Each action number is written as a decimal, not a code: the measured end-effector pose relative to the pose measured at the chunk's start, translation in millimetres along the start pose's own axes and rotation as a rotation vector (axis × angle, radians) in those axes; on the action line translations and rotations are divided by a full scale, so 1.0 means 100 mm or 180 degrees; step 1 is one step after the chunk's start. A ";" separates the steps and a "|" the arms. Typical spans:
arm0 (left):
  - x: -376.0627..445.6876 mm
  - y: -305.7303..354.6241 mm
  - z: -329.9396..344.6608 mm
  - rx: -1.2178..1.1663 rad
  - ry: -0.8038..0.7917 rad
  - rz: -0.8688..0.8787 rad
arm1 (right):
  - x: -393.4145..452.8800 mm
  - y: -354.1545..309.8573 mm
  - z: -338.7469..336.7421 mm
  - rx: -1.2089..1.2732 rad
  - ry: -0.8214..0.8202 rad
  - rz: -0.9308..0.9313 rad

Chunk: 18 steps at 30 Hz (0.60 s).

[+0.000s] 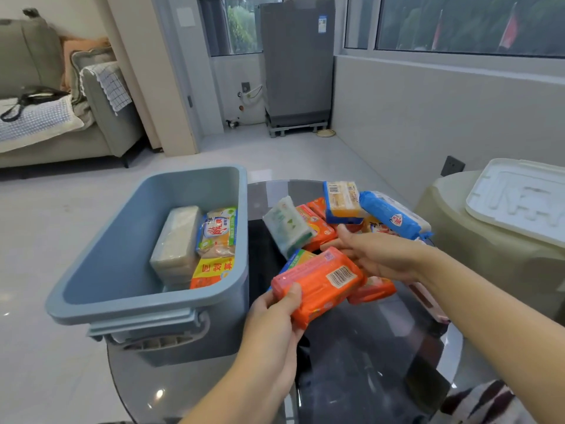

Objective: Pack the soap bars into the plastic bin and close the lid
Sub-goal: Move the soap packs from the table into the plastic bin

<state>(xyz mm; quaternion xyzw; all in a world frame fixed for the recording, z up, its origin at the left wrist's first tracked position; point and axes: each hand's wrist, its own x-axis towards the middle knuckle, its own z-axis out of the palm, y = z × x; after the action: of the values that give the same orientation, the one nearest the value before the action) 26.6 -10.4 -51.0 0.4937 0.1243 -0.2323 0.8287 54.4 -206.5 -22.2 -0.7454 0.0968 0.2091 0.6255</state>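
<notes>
A blue-grey plastic bin (101,270) stands open on the left of the dark glass table (360,356). Inside it, against the right wall, lie a pale wrapped soap bar (175,243) and two yellow-orange packs (218,237). Just right of the bin my left hand (272,325) grips the near end of an orange soap pack (318,284). My right hand (376,255) touches its far end, fingers spread over the pack. Behind lies a pile of soap bars (345,215) in orange, green-white and blue wrappers. The white lid (519,200) rests on a beige seat at the right.
A beige padded seat (477,240) stands close to the table's right side. The table's near part is dark reflecting glass. A sofa (61,117) stands far left, and a grey appliance (298,65) stands by the far wall.
</notes>
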 end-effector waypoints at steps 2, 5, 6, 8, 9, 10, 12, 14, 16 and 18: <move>0.01 -0.03 0.05 -0.0034 0.0010 0.0054 | -0.06 -0.02 -0.01 -0.0659 0.0300 -0.0121; 0.01 -0.06 0.20 -0.0234 0.0006 0.0088 | -0.15 -0.04 -0.11 -0.1602 0.0694 -0.0188; 0.01 -0.08 0.25 -0.0297 -0.0010 0.0081 | -0.18 -0.04 -0.15 -0.1662 0.0681 -0.0115; 0.02 -0.12 0.34 -0.0372 -0.0054 0.0039 | -0.20 -0.01 -0.18 -0.1596 0.0754 -0.0051; 0.02 -0.15 0.38 -0.0396 -0.0066 0.0009 | -0.20 0.00 -0.19 -0.1499 0.0853 -0.0099; 0.04 -0.17 0.42 -0.0417 -0.0068 -0.0022 | -0.20 0.00 -0.21 -0.1396 0.0967 -0.0169; 0.07 -0.20 0.48 -0.0412 -0.0091 -0.0099 | -0.17 -0.02 -0.28 -0.1344 0.1198 -0.0288; 0.09 -0.23 0.53 -0.0340 -0.0133 -0.0235 | -0.15 -0.05 -0.35 -0.1654 0.1334 -0.0337; 0.11 -0.26 0.57 -0.0271 -0.0092 -0.0404 | -0.12 -0.07 -0.42 -0.1999 0.1337 -0.0315; 0.14 -0.27 0.58 -0.0190 0.0004 -0.0519 | -0.08 -0.06 -0.46 -0.2099 0.1264 -0.0260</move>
<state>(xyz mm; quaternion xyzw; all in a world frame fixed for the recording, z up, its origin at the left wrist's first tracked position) 23.4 -76.1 -49.3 0.4572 0.1715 -0.2948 0.8214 58.5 -250.5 -7.1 -0.9358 0.1138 0.0555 0.3292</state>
